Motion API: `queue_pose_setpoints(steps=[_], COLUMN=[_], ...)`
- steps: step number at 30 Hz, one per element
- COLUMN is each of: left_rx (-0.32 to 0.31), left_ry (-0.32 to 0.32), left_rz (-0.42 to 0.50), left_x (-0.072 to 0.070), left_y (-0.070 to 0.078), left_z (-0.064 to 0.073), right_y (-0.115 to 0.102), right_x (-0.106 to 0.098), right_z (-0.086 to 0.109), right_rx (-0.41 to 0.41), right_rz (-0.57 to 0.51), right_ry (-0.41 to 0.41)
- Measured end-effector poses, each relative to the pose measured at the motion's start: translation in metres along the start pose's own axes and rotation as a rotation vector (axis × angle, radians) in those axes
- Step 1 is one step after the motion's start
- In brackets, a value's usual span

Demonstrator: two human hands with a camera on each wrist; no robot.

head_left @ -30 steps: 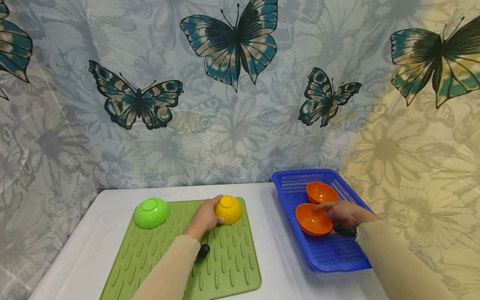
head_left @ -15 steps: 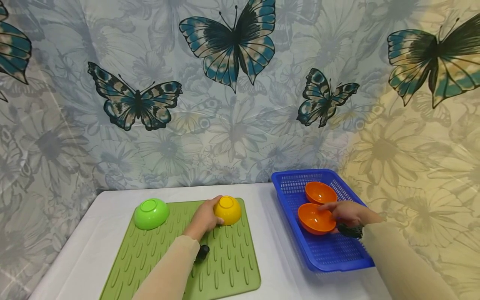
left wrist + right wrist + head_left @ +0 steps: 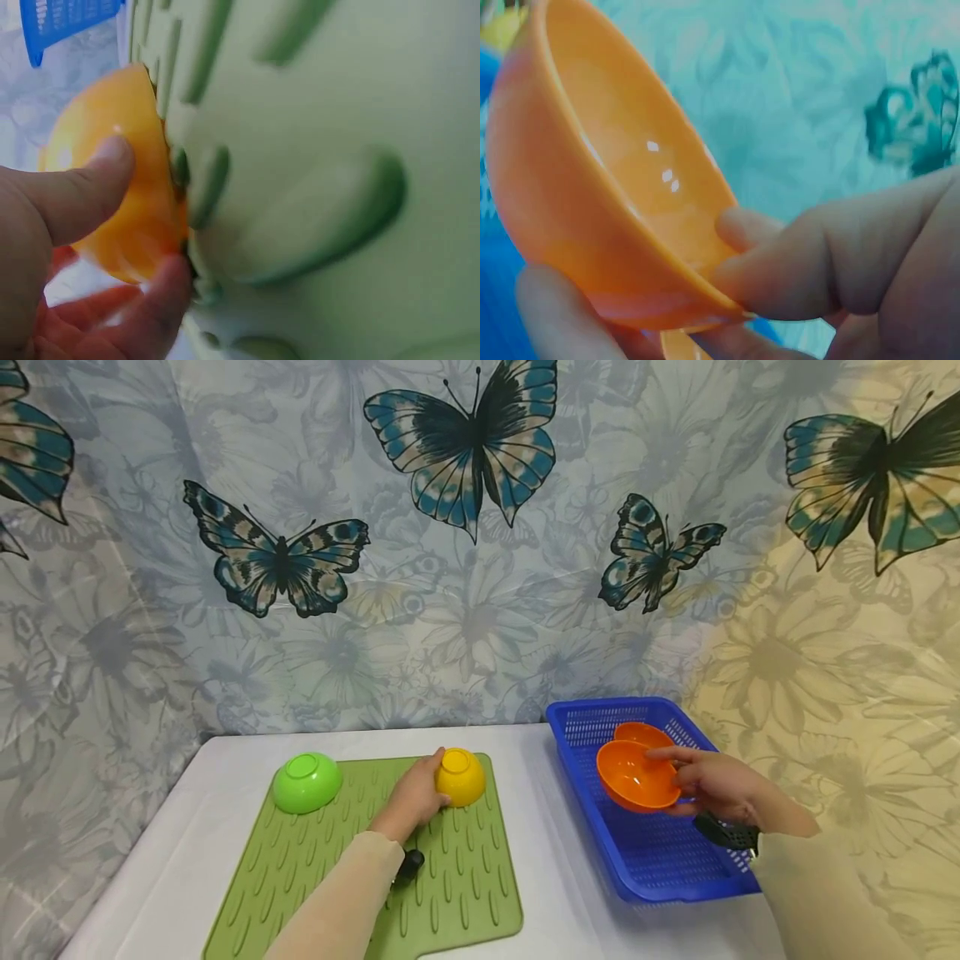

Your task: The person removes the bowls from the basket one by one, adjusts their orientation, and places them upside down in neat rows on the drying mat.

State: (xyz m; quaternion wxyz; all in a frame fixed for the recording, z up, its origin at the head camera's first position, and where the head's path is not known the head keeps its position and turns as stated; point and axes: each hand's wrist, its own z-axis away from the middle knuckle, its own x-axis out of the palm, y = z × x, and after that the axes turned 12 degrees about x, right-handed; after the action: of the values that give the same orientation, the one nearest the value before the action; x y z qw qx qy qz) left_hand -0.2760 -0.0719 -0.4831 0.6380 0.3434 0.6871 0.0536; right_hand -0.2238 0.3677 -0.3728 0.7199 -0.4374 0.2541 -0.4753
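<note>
On the ribbed green mat (image 3: 360, 893), a yellow bowl (image 3: 460, 778) stands upside down. My left hand (image 3: 411, 793) holds it from the left; in the left wrist view the thumb (image 3: 101, 176) lies on its side and the fingers reach round near its rim. My right hand (image 3: 723, 785) pinches the right edge of an orange bowl (image 3: 636, 777), raised over the blue basket (image 3: 622, 877) with its mouth tilted up. The right wrist view has fingers inside the rim and the thumb against the outside. A second orange bowl (image 3: 645, 732) sits behind it in the basket, partly hidden.
An upside-down green bowl (image 3: 307, 783) rests at the mat's far left corner. White cloth (image 3: 547, 860) covers the table between mat and basket. A butterfly-patterned curtain (image 3: 480, 652) hangs right behind the table's back edge.
My right hand has lifted the front orange bowl up from the basket floor and slightly right, so it now overlaps the rear one. My left hand stays on the yellow bowl.
</note>
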Motion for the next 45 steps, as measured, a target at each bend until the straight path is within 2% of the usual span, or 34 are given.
queue_pose_setpoints(steps=[2,4,7,9,11,15,18,21,23,26,30,40,45], left_rx=[0.001,-0.013,-0.047,-0.058,-0.050,-0.033,-0.031,-0.030,-0.037,-0.027,-0.002,-0.016,-0.003], left_ry=[0.017,0.047,0.088,0.099,0.083,-0.015,-0.072,-0.094,-0.111,-0.147,-0.190,-0.257,-0.287], left_rz=[-0.029,-0.017,0.084,0.241,0.435,0.941,1.251,1.449,1.542,1.639,1.710,1.776,1.797], left_x=[-0.001,-0.005,-0.016,-0.027,-0.037,-0.051,-0.054,-0.054,-0.053,-0.053,-0.054,-0.049,-0.048], left_y=[0.006,0.016,0.035,0.051,0.067,0.094,0.109,0.118,0.121,0.123,0.123,0.115,0.111], left_z=[0.004,0.009,0.020,0.028,0.036,0.051,0.059,0.066,0.070,0.074,0.077,0.082,0.084], right_y=[-0.003,-0.007,-0.012,-0.014,-0.015,-0.016,-0.015,-0.013,-0.012,-0.011,-0.009,-0.006,-0.005], right_x=[0.012,0.024,0.042,0.054,0.066,0.095,0.116,0.135,0.144,0.154,0.163,0.171,0.174], right_z=[0.003,0.006,0.009,0.010,0.010,0.008,0.007,0.007,0.007,0.008,0.008,0.009,0.011], right_rx=[-0.016,-0.030,-0.055,-0.074,-0.086,-0.103,-0.118,-0.127,-0.133,-0.134,-0.131,-0.120,-0.123], right_rz=[-0.039,-0.058,-0.072,-0.071,-0.071,-0.079,-0.085,-0.083,-0.088,-0.090,-0.098,-0.136,-0.155], right_ry=[-0.011,0.004,0.044,0.068,0.083,0.079,0.060,0.040,0.021,0.002,-0.030,-0.074,-0.097])
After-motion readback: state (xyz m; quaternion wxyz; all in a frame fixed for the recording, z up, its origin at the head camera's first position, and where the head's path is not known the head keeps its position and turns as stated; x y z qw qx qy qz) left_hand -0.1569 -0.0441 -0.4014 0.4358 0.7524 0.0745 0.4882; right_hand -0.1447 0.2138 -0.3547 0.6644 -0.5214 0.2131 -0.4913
